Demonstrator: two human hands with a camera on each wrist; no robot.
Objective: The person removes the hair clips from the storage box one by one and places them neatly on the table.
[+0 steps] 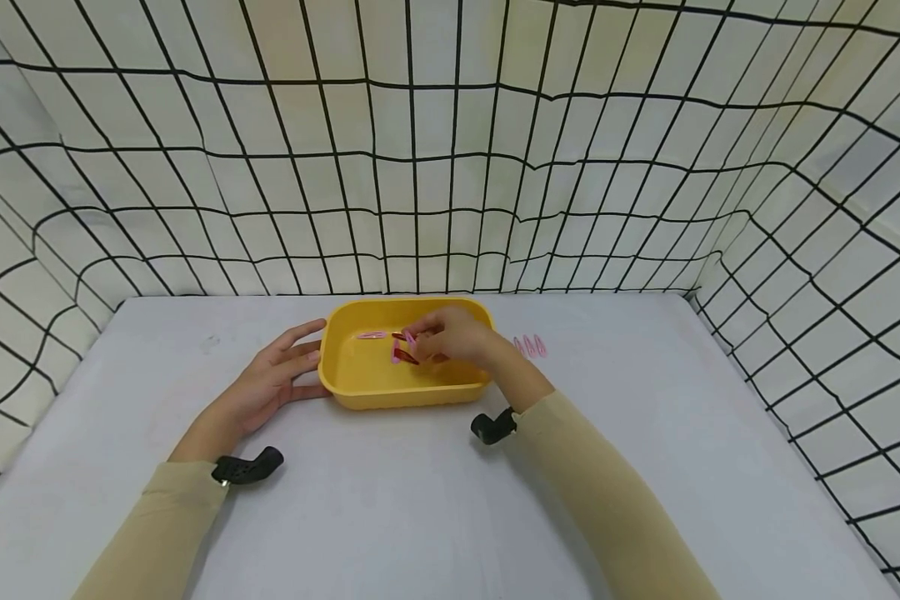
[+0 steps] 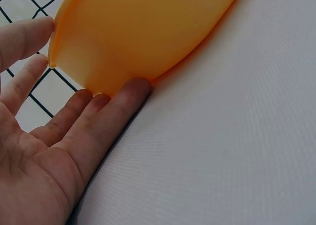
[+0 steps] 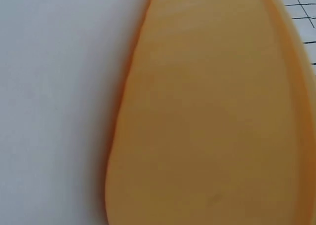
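Note:
A yellow tray [image 1: 360, 375] lies on the white table, with pink and dark red hair clips inside; one pink clip [image 1: 371, 335] lies toward its left. My left hand [image 1: 266, 383] rests its spread fingertips against the tray's left end; the left wrist view shows the fingers on the outer wall [image 2: 148, 32]. Inside the tray, my right hand [image 1: 453, 335] pinches a pink clip [image 1: 410, 337] above a dark red clip [image 1: 406, 357]. The right wrist view shows only the tray's wall [image 3: 207, 106], and the right hand is out of it.
Several pink clips [image 1: 529, 346] lie in a row on the table [image 1: 390, 500], just right of the tray. A black wire-like net [image 1: 412, 158] stands behind the table and along both sides, with white cloth behind it. Each wrist wears a black strap.

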